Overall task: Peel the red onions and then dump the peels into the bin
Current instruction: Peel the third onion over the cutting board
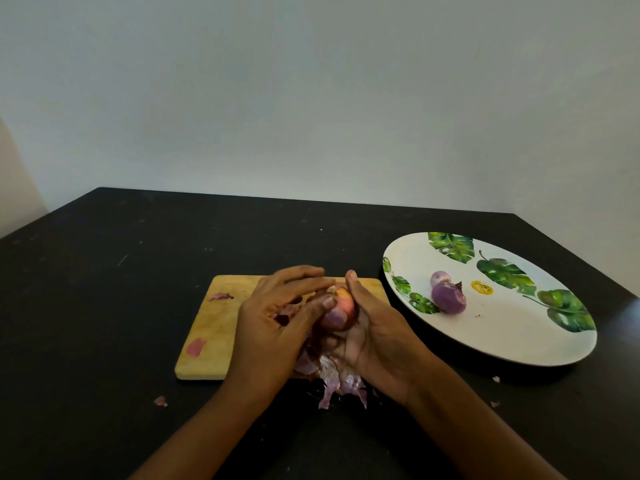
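Left hand (277, 320): bare, thumbnail short; sits over the near right corner of the cutting board (214, 327).
Right hand (377, 337): bare; just right of that board.
Forearms (214, 420): two, bare to the picture's lower edge, nearer than the board.

The board (214, 327) is pale wood, dull and a bit stained, and the black table (104, 271) is dull too, with little scratches. The plate (519, 334) is white, smooth and shiny. The peels (332, 379) look thin and dry like paper, while the onion (341, 308) looks smooth and a bit shiny.
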{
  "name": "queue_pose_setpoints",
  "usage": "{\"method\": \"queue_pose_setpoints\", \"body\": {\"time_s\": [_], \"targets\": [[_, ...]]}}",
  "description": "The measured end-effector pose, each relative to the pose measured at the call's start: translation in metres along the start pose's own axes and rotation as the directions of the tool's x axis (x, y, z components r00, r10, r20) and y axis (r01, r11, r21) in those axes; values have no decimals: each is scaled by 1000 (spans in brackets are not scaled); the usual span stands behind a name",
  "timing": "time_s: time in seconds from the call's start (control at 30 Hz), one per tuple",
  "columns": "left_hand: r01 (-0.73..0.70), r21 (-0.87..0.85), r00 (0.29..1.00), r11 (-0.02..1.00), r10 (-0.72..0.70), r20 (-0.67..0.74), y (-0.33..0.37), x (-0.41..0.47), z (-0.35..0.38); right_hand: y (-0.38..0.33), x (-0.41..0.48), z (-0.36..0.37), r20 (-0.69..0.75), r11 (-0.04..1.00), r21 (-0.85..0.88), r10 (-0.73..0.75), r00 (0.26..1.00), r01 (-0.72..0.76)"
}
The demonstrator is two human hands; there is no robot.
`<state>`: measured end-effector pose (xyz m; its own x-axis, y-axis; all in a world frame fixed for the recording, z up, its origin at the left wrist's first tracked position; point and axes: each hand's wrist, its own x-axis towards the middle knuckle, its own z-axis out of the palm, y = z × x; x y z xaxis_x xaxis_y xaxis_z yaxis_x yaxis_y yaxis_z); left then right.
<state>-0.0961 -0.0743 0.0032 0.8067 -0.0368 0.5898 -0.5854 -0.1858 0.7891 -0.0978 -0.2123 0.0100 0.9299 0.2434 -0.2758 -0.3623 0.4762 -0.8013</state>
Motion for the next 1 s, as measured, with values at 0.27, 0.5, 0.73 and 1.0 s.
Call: {"method": "queue_pose_setpoints", "body": {"time_s": [0.27, 0.5, 0.73, 1.0], "targets": [[235, -338, 971, 911, -234, 43, 8, -3, 8, 3, -1, 2, 20, 996, 81, -43, 999, 41], [329, -381, 938, 864, -344, 30, 11, -6, 12, 9, -1, 6, 9, 994, 94, -58, 998, 57], [392, -450, 890, 802, -455, -36, 16, 0, 7, 9, -3, 8, 29, 994, 92, -64, 998, 61], [371, -224, 867, 901, -423, -265, 0, 8, -10, -4, -10, 8, 13, 991, 127, -35, 999, 33]]}}
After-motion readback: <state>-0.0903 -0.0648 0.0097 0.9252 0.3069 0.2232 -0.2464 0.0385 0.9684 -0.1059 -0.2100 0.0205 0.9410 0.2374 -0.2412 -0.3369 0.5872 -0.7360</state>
